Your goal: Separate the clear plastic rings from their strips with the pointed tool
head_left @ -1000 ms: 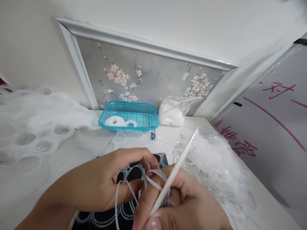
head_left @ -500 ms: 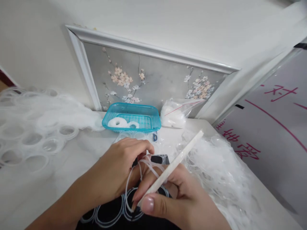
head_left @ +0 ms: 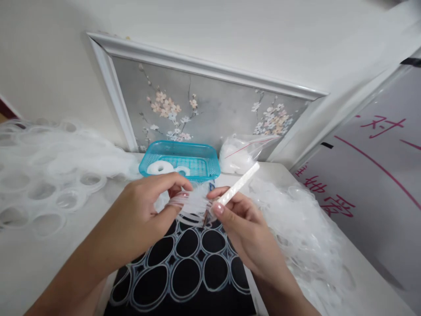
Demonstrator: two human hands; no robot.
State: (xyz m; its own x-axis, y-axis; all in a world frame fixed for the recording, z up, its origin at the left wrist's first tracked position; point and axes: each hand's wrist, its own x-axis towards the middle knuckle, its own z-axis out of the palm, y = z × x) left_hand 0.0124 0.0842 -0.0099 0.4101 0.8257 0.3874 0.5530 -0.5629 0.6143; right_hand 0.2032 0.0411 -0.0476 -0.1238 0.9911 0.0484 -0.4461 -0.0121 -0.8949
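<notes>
Between both hands, above the far part of a black board [head_left: 184,305], is a bundle of thin white translucent strands [head_left: 194,202]. My left hand [head_left: 149,206] pinches its left side between thumb and fingers. My right hand [head_left: 246,224] grips a slim white pearly stick [head_left: 239,183] that slants up to the right; its lower end points at the strands' right side, where a small dark tip shows. White outlined rings in rows cover the board, which lies on the white table.
Behind the hands a blue basket [head_left: 180,149] holds white rolls, beside a clear zip bag [head_left: 238,156] with white contents. Piles of translucent rings lie left [head_left: 66,158] and right [head_left: 305,228]. A framed flower picture [head_left: 217,101] and a whiteboard [head_left: 371,175] stand behind.
Both hands have risen away from the board toward the basket, uncovering more rings. The strands, loosely looped before, are now bunched between the hands. The stick has moved up with my right hand.
</notes>
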